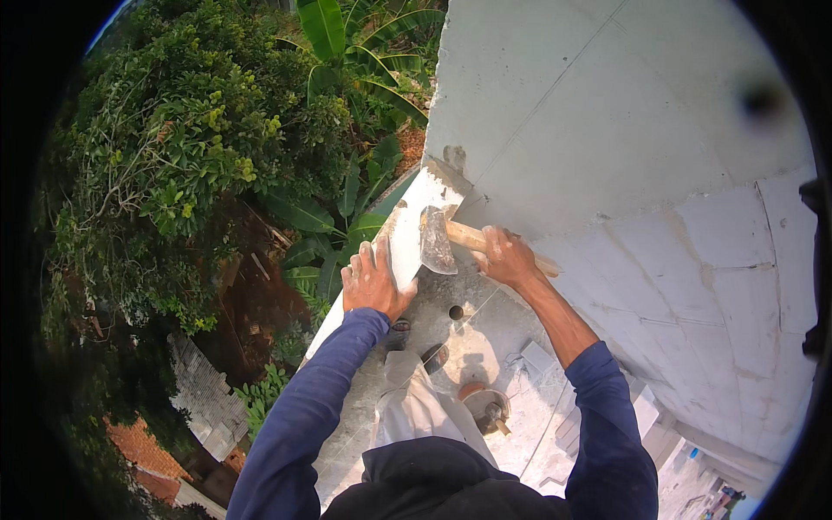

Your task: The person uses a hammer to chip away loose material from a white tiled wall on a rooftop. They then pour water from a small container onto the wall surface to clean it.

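Note:
My right hand (505, 256) is closed round the wooden handle of a hatchet (438, 243). The worn, dusty metal head of the hatchet is against the inner edge of a narrow white block wall (401, 234). On the same wall, a little nearer to me, my left hand (374, 282) lies with its fingers spread over the top and its thumb on the inner side. Both hands are dusty. At its far end the narrow wall meets a tall grey wall (598, 113), with a rough, chipped patch of mortar (449, 180) at the corner.
Below on the concrete floor are my feet, a round hole (456, 312), an orange-brown bucket (484, 404) with a tool in it, and a loose grey block (538, 356). Left of the wall is a drop to trees (191, 130) and roofs (204, 381). A block wall (693, 286) runs along the right.

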A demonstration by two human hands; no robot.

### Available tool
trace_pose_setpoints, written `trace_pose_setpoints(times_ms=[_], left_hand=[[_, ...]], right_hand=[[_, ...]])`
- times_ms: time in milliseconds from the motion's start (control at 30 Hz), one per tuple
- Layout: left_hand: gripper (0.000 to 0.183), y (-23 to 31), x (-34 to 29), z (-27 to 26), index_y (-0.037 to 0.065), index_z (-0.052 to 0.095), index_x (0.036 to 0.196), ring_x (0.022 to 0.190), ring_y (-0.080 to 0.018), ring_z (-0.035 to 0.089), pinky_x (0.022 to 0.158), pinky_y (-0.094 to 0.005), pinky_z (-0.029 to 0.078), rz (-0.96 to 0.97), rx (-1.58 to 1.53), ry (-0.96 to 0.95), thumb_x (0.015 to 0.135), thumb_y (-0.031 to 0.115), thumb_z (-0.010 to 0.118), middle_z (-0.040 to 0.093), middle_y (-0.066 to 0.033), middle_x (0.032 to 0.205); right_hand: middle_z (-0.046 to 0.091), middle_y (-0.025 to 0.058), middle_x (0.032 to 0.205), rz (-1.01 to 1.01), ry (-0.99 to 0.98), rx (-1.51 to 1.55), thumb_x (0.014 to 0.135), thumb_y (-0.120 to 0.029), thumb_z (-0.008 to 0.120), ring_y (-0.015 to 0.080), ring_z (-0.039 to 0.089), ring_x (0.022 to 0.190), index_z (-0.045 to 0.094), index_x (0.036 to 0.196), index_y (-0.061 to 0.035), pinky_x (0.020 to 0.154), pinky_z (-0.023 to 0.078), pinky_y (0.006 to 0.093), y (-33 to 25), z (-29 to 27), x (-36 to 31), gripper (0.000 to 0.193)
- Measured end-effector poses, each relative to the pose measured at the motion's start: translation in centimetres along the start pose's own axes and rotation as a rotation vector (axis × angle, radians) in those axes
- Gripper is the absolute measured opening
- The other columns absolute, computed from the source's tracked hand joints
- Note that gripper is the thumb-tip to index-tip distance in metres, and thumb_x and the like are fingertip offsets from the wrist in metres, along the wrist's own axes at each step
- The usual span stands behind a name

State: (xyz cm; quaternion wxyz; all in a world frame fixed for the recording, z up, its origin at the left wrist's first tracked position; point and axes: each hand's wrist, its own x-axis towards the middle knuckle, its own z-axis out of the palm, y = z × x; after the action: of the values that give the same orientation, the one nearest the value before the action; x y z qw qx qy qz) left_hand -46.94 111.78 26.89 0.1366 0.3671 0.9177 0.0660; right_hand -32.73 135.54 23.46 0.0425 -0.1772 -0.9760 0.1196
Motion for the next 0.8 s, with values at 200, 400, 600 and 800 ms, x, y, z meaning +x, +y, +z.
trace_pose_setpoints(times_ms=[200, 400, 600, 800], left_hand=[[0.097, 0.08, 0.0, -0.15, 0.005, 0.03, 0.152, 0.13, -0.0401, 0.045, 0.106, -0.0523, 0.036, 0.001, 0.003, -0.002, 0.078, 0.051, 0.073, 0.04, -0.0242, 0.146], [0.098, -0.02, 0.18, 0.12, 0.005, 0.029, 0.152, 0.13, -0.0407, 0.045, 0.105, -0.052, 0.037, 0.01, 0.023, 0.001, 0.078, 0.051, 0.072, 0.04, -0.0252, 0.145], [0.094, 0.07, -0.01, 0.11, 0.005, 0.03, 0.152, 0.13, -0.0408, 0.045, 0.106, -0.0524, 0.036, 0.003, 0.042, 0.023, 0.081, 0.052, 0.069, 0.04, -0.0256, 0.145], [0.1, -0.03, 0.29, 0.09, 0.006, 0.025, 0.154, 0.133, -0.0427, 0.042, 0.109, -0.0534, 0.034, -0.013, 0.017, -0.034, 0.078, 0.052, 0.071, 0.037, -0.0262, 0.148]], right_hand=[[0.066, 0.0237, 0.092, -0.056, 0.023, 0.072, 0.09, -0.04, 0.067, 0.0397, 0.069, 0.081, 0.057, 0.101, 0.0019, 0.066, 0.057, 0.0502, 0.25, -0.12, -0.06, 0.044], [0.065, 0.025, 0.094, 0.217, -0.145, -0.003, 0.09, -0.041, 0.067, 0.042, 0.068, 0.082, 0.057, 0.108, 0.0034, 0.07, 0.056, 0.0522, 0.48, -0.34, 0.22, 0.049], [0.066, 0.025, 0.095, -0.145, 0.082, 0.039, 0.091, -0.042, 0.066, 0.0419, 0.069, 0.083, 0.056, 0.11, 0.0033, 0.069, 0.057, 0.0508, 0.36, 0.04, -0.2, 0.05], [0.064, 0.0225, 0.097, 0.176, -0.113, 0.028, 0.089, -0.04, 0.069, 0.0415, 0.068, 0.083, 0.056, 0.108, 0.0016, 0.067, 0.058, 0.049, 0.36, -0.29, 0.33, 0.048]])
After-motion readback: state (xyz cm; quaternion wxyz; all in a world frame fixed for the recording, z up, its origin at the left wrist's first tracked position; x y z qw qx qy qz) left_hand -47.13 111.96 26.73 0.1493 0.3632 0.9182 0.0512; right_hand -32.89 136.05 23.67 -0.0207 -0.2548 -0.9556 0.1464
